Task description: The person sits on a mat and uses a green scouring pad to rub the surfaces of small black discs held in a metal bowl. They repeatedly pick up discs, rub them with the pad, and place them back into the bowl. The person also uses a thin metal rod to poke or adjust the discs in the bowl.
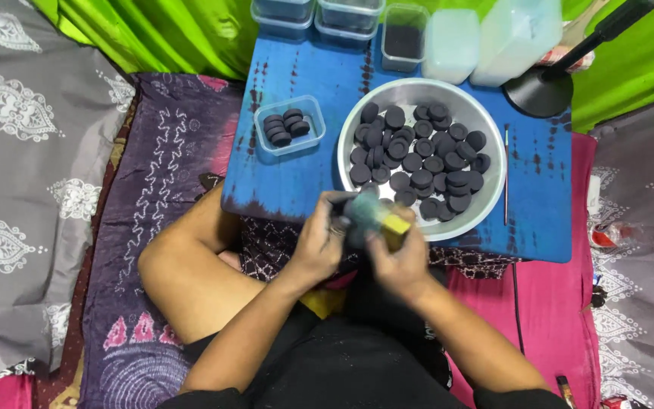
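Hands meet just in front of the near edge of the blue table (297, 189), over our lap. Our left hand (319, 242) is curled around something dark, probably one of the black discs, though motion blur keeps us from being sure. Our right hand (401, 261) is closed on a yellow-and-green sponge block (387, 220), pressed against what the left hand grips.

The sponge block looks to lie with its long axis running from near right to far left, its yellow end near right and the blurred greenish end pointing toward the left hand. We cannot read the held piece's tilt.

We judge the main risk to be a slip: the piece is small and pinched at the fingertips, and a hard stroke could flick it down onto our lap or the patterned cloth (153, 189) at left. The metal bowl (493, 129) full of black discs (418, 151) sits touching distance beyond the knuckles, its rim overhanging the near edge, so a jolt from the right hand might tip it. The small clear tub (263, 140), holding a few discs, stands to the left of the bowl and seems safer.
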